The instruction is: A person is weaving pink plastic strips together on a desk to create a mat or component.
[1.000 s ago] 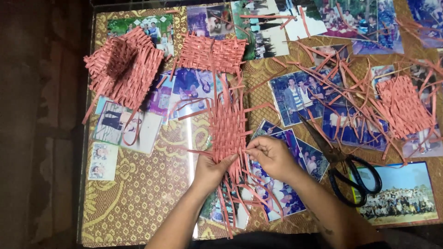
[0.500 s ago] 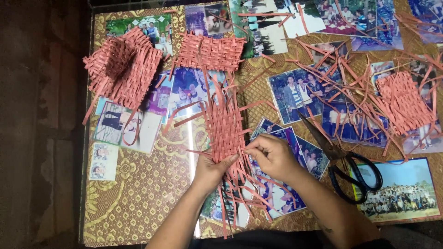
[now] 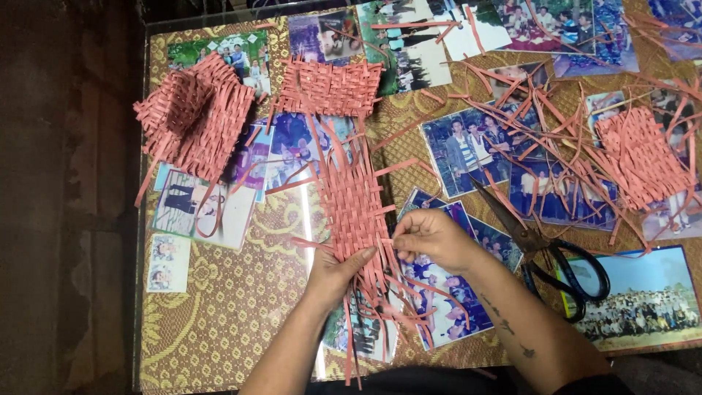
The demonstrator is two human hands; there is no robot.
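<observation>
- Bench (image 3: 219,322): I see a glass top over a gold patterned cloth, with photo prints lying flat across most of it.
- Woven strip mat (image 3: 351,197): a long pink panel of plaited paper strips at centre. Its long axis runs away from the person, and the far end widens into a squarer patch. The near end is unfinished, with loose strips fanning toward the bench edge.
- Woven box (image 3: 194,113): a pink, open-topped form at far left, well apart from both hands.
- Second woven panel (image 3: 640,157): far right, sitting in a tangle of loose cut strips.
- Scissors (image 3: 556,256): black handles, blades pointing up and left, just beside the right forearm. They are the nearest thing that the right arm could catch.
- Left hand (image 3: 338,274): flat and spread, palm down, pressing the near left part of the mat; it grips nothing.
- Right hand (image 3: 431,238): at the mat's right edge, fingers closed in a pinch on a strip end there. It is the nearer hand to the open weave edge, which lies directly to its left.
</observation>
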